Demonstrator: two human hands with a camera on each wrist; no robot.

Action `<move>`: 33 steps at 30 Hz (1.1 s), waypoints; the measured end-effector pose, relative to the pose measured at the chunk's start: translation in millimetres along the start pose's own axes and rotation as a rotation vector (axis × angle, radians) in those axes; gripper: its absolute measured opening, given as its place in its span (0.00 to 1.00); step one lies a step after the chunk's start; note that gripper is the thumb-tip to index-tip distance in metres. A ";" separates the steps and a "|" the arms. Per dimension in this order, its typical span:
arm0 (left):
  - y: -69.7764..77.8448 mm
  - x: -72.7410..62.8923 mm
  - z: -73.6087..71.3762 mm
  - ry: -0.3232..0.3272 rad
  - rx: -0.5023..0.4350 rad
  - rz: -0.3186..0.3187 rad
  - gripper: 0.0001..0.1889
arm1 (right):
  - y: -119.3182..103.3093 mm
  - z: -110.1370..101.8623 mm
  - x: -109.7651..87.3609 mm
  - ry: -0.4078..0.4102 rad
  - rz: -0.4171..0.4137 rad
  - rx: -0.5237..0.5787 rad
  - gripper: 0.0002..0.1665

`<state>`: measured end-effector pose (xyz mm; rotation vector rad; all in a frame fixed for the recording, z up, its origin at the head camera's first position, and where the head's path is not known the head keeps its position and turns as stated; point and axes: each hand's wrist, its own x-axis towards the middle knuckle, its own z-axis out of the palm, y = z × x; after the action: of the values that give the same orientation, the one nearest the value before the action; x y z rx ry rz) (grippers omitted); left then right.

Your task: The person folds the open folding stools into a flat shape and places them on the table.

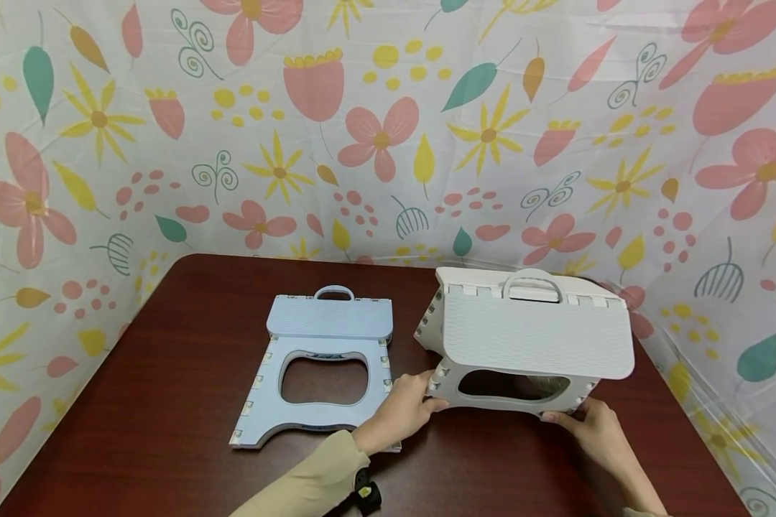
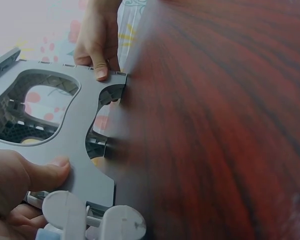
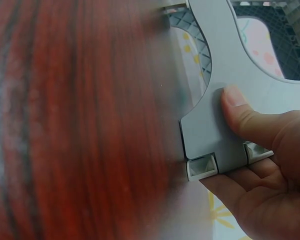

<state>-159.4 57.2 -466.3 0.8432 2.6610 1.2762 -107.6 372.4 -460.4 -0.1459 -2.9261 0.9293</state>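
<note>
A white folding step stool [image 1: 537,330] stands partly unfolded at the right of the table, its top bent along the middle where a carrying handle [image 1: 532,276] shows. My left hand [image 1: 401,409] grips the lower left corner of its front leg panel, thumb on the outer face and fingers behind the edge. On the opposite corner, my right hand [image 1: 598,434] holds the same panel; in the right wrist view its thumb [image 3: 237,107] presses the face while the fingers curl under the edge. To the left, a light blue folding step stool [image 1: 330,319] lies folded flat.
A dark reddish-brown wooden table [image 1: 168,402] carries both stools. Behind and beside it hangs a white curtain [image 1: 388,215] printed with flowers and leaves. The blue stool lies close beside my left hand. A black band with a small device [image 1: 365,492] is around the left wrist.
</note>
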 end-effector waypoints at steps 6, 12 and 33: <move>-1.3 0.3 1.1 -0.009 -0.011 0.001 0.14 | 1.6 1.5 -1.0 0.008 -0.022 0.014 0.10; -1.9 0.3 1.5 -0.014 -0.009 -0.006 0.15 | 1.9 1.5 -1.0 0.000 -0.027 0.018 0.10; -5.5 2.7 0.5 -0.011 0.016 0.008 0.12 | 1.5 2.1 1.2 -0.006 -0.027 0.025 0.10</move>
<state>-164.0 56.2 -470.2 0.8606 2.6660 1.2498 -108.9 372.5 -463.0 -0.1021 -2.9125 0.9636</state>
